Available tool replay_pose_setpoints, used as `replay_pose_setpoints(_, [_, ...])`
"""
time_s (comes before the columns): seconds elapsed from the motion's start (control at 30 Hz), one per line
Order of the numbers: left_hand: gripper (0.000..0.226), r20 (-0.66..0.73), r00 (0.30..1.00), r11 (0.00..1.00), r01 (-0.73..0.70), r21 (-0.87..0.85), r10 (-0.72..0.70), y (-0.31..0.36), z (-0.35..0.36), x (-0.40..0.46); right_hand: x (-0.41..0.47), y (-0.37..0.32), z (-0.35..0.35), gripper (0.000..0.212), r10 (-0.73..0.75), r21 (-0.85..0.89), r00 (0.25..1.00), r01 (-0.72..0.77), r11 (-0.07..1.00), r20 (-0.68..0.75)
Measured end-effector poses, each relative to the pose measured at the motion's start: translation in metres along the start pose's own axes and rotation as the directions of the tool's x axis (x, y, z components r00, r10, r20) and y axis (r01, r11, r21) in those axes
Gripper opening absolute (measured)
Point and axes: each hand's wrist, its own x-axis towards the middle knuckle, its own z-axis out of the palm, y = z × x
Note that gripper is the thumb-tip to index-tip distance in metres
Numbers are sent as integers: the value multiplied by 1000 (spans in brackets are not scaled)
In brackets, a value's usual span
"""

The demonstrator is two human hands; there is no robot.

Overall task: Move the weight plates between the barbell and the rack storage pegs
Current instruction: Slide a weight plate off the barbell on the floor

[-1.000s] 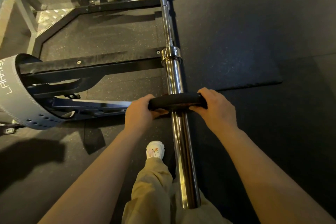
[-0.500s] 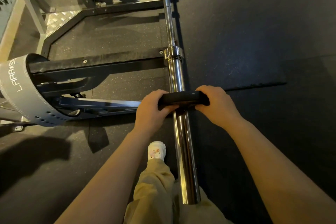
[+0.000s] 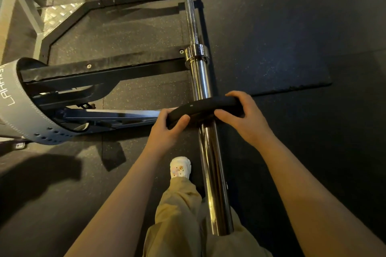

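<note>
Black rubber weight plate: threaded on the chrome barbell sleeve, roughly midway along. Left hand and right hand: each grip curled round its rim. Collar beyond, bare. Judged mid-transfer; rack pegs unseen.

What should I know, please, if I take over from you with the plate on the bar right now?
Left hand grips the left edge of the small black rubber weight plate; right hand grips its right edge.
The plate is threaded on the chrome barbell sleeve, partway between the open end and the collar.
Done: plate is on the sleeve.
Left: seat it against the collar, or pull it off; the direction cannot be told from here.
</note>
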Motion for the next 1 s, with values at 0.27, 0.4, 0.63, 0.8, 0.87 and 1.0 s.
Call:
replay_pose_setpoints(0.27, [40, -24, 983, 910, 161, -382, -184, -25, 19, -30, -43, 14, 17, 39, -120, -197, 991, 107, 975, -58])
replay_pose_setpoints(0.4, [36, -30, 967, 876, 215, -431, -252, -30, 27, -45, -45, 19, 19, 33, -95, -174, 995, 96, 980, 16])
replay_pose_setpoints(0.63, [18, -50, 982, 980, -179, 92, 184, 2, 13, -31, -45, 30, 15, 42, -24, -186, 998, 33, 982, 50])
replay_pose_setpoints(0.8, [39, 38, 902, 791, -398, 465, 431, 14, 40, -34, -54, 38, 23, 44, -91, -277, 995, 77, 958, -38])
replay_pose_setpoints(0.87, [45, -31, 895, 827, -398, 396, 445, 2, 39, -37, -58, 37, 26, 41, -168, -370, 984, 135, 919, -59])
replay_pose_setpoints(1.0, [27, 42, 947, 936, -322, 144, 319, -5, 21, -38, -61, 27, 30, 40, -333, -585, 941, 233, 776, -67])
